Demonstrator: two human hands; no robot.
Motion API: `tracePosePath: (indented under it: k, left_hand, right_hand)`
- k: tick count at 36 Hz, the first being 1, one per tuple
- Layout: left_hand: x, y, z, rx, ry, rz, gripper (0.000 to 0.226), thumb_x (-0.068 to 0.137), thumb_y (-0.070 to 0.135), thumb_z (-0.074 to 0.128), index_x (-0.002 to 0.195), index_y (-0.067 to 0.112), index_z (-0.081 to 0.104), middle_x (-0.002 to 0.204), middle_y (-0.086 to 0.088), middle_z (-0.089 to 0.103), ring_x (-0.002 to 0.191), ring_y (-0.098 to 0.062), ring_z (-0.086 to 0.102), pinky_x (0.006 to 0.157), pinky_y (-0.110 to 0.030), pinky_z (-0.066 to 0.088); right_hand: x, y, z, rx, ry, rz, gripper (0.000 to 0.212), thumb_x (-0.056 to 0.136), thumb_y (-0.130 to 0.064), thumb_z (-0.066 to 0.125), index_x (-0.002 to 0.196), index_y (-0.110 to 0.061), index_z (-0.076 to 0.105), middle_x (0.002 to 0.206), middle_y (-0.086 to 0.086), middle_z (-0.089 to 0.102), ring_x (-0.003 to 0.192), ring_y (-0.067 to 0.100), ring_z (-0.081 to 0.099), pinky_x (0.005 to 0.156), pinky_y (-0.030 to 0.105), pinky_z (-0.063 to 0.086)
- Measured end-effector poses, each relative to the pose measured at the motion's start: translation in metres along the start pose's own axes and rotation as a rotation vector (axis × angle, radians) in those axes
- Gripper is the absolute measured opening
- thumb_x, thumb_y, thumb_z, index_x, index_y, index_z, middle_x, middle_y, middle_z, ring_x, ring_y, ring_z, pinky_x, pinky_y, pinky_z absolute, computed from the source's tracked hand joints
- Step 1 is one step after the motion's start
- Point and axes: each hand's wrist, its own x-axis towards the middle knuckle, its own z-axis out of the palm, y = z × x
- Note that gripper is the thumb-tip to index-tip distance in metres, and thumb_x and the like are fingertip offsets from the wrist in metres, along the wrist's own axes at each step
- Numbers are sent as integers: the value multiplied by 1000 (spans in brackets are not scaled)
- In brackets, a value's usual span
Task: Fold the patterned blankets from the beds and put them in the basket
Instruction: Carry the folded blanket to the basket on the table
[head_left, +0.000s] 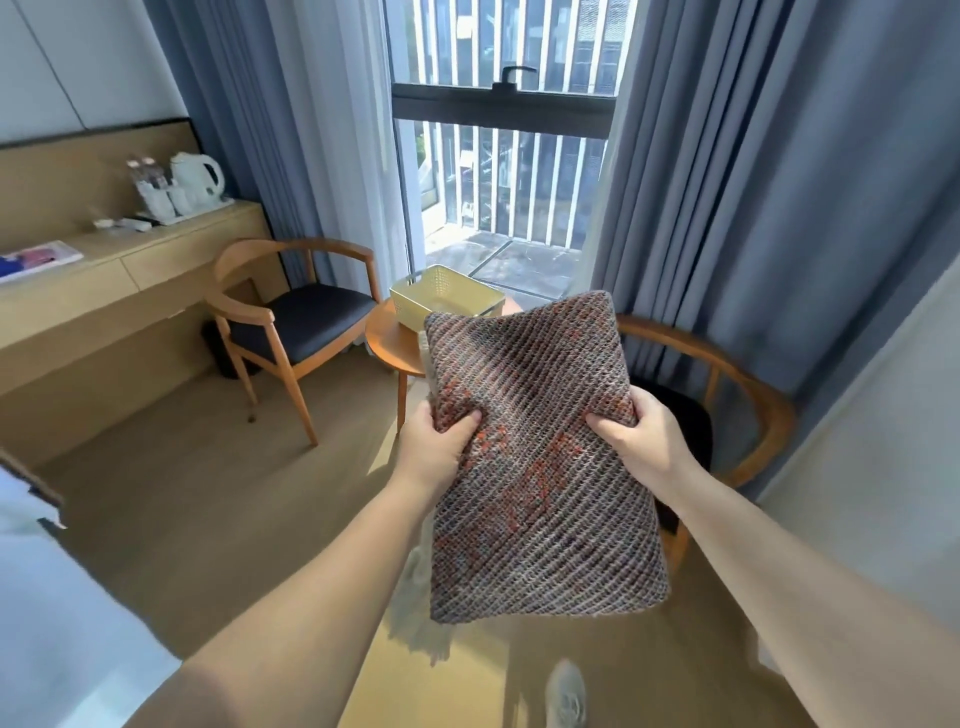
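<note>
Nothing readable; print on brochure (39, 258) seems blurred.

Cannot see the fingers of left hand (441, 449) or right hand (638, 439), tucked under the folded blanket (540, 467); see only thumbs on top. Lose the near right corner of the basket (415, 306) and much of the round table (389, 340) behind that cloth. Cannot see most of the seat of the right chair (753, 405). Cannot identify the small white items (122, 224) at far left. Make out only a blurred shoe (566, 696), cut off at the near edge.
</note>
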Motion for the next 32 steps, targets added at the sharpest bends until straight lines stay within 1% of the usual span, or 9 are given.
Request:
tracePosePath:
  k: [4, 7, 10, 13, 17, 23, 25, 28, 32]
  left_hand:
    - [59, -1, 19, -26, 49, -10, 24, 87, 16, 70, 105, 11, 56, 91, 8, 64, 82, -5, 62, 61, -12, 46]
    - [101, 0, 31, -45, 82, -38, 26, 87, 16, 69, 108, 13, 55, 94, 7, 64, 84, -6, 62, 64, -11, 50]
    - [143, 1, 40, -57, 99, -85, 30, 87, 23, 70, 113, 15, 55, 105, 1, 68, 92, -14, 66, 80, -28, 55]
    - [183, 6, 45, -59, 130, -70, 32, 87, 25, 69, 114, 16, 55, 106, 3, 67, 93, -10, 65, 72, -24, 51]
    - [230, 5, 49, -5, 207, -68, 31, 86, 25, 70, 112, 19, 55, 105, 5, 66, 96, -13, 63, 81, -30, 51]
    - [303, -2, 49, 77, 277, -82, 23, 87, 23, 70, 103, 21, 54, 88, 16, 59, 79, -2, 57, 58, -9, 40]
    - [328, -7, 46, 78, 275, -78, 22, 86, 20, 70, 103, 18, 55, 90, 12, 61, 82, -7, 59, 64, -11, 43]
    - [371, -15, 39, 58, 243, -100, 23, 87, 20, 69, 105, 18, 56, 98, 5, 64, 90, -12, 61, 81, -25, 45]
    - [441, -27, 25, 51, 208, -82, 22, 87, 21, 69, 106, 17, 57, 102, 4, 65, 95, -15, 62, 83, -28, 45]
  right_hand:
    - [76, 13, 9, 8, -31, 35, 39, 85, -25, 73, 121, -21, 60, 109, -6, 69, 100, 13, 66, 91, 40, 54]
    - [133, 18, 15, -6, -76, 25, 36, 84, -26, 72, 119, -22, 61, 107, -6, 70, 98, 15, 66, 90, 44, 54]
    - [187, 16, 20, -59, -99, -17, 29, 85, -22, 71, 112, -19, 63, 100, -6, 70, 92, 13, 66, 87, 42, 54]
    - [237, 9, 27, -86, -134, -45, 27, 85, -19, 70, 112, -17, 64, 100, -4, 71, 90, 11, 66, 82, 33, 53]
    - [289, 4, 41, -82, -163, -60, 28, 86, -15, 69, 113, -14, 64, 100, -2, 71, 91, 14, 66, 77, 27, 50]
    - [360, 6, 68, -66, -208, -20, 27, 86, -14, 68, 113, -17, 61, 100, -2, 71, 91, 13, 67, 82, 30, 52]
    - [386, 9, 79, -78, -213, -19, 29, 85, -18, 68, 113, -20, 61, 101, -3, 71, 93, 14, 68, 86, 37, 54]
    - [425, 9, 100, -115, -209, -5, 27, 86, -17, 66, 113, -19, 60, 102, -1, 70, 94, 16, 67, 88, 39, 53]
    - [480, 5, 133, -137, -160, -12, 27, 85, -13, 65, 109, -22, 59, 102, 0, 69, 96, 19, 66, 89, 39, 52]
